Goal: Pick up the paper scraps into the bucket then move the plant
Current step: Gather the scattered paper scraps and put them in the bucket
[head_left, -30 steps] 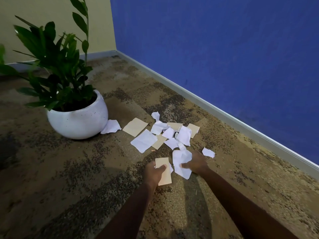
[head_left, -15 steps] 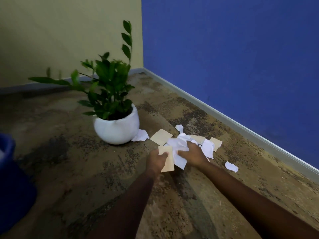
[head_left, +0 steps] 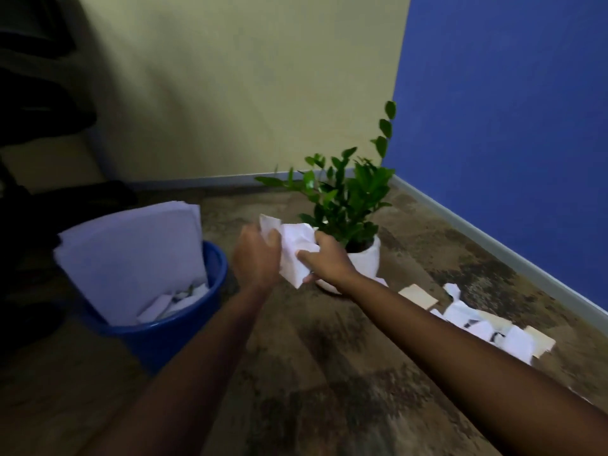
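Both hands hold a bunch of white and tan paper scraps (head_left: 296, 248) in the air above the carpet. My left hand (head_left: 258, 256) grips the bunch from the left, my right hand (head_left: 329, 261) from the right. The blue bucket (head_left: 184, 330) stands to the left of my hands, with white sheets and scraps inside it. Behind my right hand sits the green plant (head_left: 345, 195) in its round white pot (head_left: 365, 261). More white and tan scraps (head_left: 487, 327) lie on the carpet at the right, partly hidden by my right forearm.
A blue wall (head_left: 510, 126) with a grey skirting runs along the right; a yellow wall (head_left: 246, 87) closes the back. Dark furniture (head_left: 36, 126) fills the far left, close behind the bucket. The floor is mottled brown carpet (head_left: 329, 373).
Both hands have lifted a bunch of scraps off the floor and carried it left toward the bucket. My view has swung left, bringing the bucket fully into sight.
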Demonstrator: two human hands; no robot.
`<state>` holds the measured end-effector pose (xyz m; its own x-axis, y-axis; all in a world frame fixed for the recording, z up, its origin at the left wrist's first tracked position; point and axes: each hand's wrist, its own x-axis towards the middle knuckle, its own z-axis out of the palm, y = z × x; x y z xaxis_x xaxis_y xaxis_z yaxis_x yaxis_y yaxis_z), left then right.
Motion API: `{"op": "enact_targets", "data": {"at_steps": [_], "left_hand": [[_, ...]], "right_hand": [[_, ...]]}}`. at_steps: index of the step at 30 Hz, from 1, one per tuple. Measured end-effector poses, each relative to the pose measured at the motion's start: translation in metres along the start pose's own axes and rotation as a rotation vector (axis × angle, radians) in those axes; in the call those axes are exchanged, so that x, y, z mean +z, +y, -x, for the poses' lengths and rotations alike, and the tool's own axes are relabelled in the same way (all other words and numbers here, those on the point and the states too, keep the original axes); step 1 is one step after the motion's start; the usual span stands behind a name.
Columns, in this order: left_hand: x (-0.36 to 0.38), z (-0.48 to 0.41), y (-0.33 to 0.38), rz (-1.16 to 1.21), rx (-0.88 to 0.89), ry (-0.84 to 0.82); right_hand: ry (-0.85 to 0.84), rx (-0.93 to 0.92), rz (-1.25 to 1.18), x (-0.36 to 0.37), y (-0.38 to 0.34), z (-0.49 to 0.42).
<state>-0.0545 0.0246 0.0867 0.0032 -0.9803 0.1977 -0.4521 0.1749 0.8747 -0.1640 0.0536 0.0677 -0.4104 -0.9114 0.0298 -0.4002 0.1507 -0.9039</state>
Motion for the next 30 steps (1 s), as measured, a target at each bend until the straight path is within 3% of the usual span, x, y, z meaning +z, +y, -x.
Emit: {"op": "enact_targets", "data": {"at_steps": [6, 11, 14, 21, 30], "left_hand": [[-0.082, -0.046, -0.040, -0.048, -0.179, 0.327], [-0.105, -0.065, -0.067, -0.067, -0.514, 0.263], [-0.089, -0.061, -0.062, -0.168, -0.569, 0.233], [-0.021, -0.042, -0.048, -0.544, -0.045, 0.014], [0.089, 0.004, 0.006, -0.616, 0.422, -0.378]], "right_hand": [[-0.174, 0.030, -0.004, 0.093, -0.060, -0.005], [-0.323, 0.163, -0.100, 0.145, -0.075, -0.004], [-0.323, 0.115, -0.058, 0.151, -0.070, -0.005], [-0.167, 0.033, 0.006, 0.086, -0.025, -0.012], [0.020, 0.143, 0.306, -0.036, 0.032, -0.004]]}}
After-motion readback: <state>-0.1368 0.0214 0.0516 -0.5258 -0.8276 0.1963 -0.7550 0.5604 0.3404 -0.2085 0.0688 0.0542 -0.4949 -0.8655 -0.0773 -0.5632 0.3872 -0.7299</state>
